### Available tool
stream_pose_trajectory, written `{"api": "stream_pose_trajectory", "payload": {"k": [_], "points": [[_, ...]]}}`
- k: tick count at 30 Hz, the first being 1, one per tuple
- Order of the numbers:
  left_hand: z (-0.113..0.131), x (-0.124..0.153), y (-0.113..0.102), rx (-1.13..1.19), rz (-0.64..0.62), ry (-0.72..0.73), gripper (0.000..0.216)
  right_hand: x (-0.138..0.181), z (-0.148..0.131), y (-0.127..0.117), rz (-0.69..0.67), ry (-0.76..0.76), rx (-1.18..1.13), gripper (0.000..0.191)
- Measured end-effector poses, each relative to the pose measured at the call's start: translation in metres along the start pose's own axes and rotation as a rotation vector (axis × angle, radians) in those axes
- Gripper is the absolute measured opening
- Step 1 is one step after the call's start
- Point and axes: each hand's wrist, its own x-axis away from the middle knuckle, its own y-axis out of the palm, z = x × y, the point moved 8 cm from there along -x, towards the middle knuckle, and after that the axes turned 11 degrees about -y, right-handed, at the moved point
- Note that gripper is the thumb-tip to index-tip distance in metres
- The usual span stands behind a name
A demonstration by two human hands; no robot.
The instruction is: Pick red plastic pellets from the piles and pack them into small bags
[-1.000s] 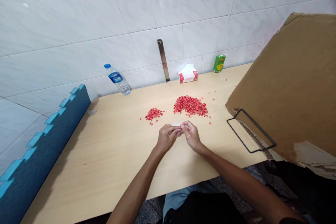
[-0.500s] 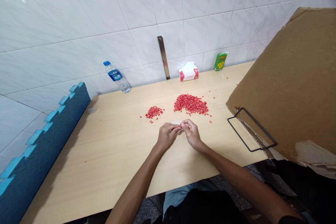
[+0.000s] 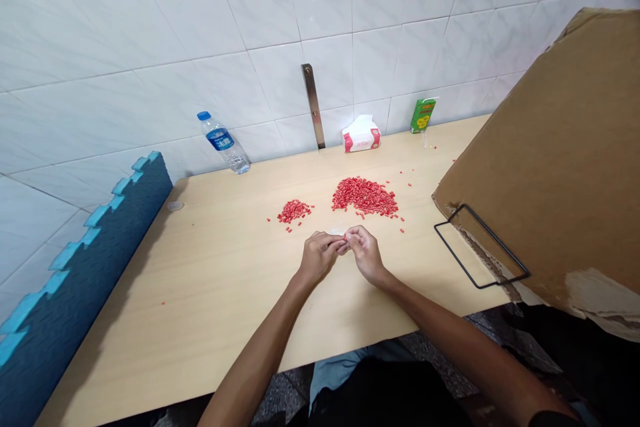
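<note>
The left hand (image 3: 316,256) was curled with its fingertips drawn together, and the right hand (image 3: 366,252) was curled the same way against it, so that the two met tip to tip just above the table (image 3: 220,293). A small red piece (image 3: 345,245) was pinched between them. Which fingers bore most of the grip could not be told, as the piece was nearly hidden. A hold at the very fingertips was judged to suit so tiny a thing, which would be lost in a fuller grasp. Both wrists were held low near the wood, probably for steadiness. A clear scrap (image 3: 336,232) lay just beyond the fingers, and what it was could not be made out.

The loose red pieces were set apart in two heaps ahead of the hands, within easy reach. A large heap (image 3: 364,195) lay to the right and a small heap (image 3: 293,210) to the left, with strays scattered around them.

By the tiled wall a water bottle (image 3: 223,142) was stood with its blue cap on, but how full it was could not be told. A tissue pack (image 3: 361,135) was left open, with white tissue pulled up from its slot. A green carton (image 3: 421,115) was stood shut, its contents unseen. A cardboard box (image 3: 550,147) was tilted in at the right above a black wire frame (image 3: 480,247), and nothing of its inside was shown.
</note>
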Motion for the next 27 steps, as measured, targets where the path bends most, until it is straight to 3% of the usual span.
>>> {"api": "stream_pose_trajectory", "payload": {"k": [27], "points": [[-0.0034,0.0001,0.0024,0.006,-0.015,0.004,0.019,-0.0004,0.0001,-0.0006,-0.017,0.012,0.037,0.030]]}}
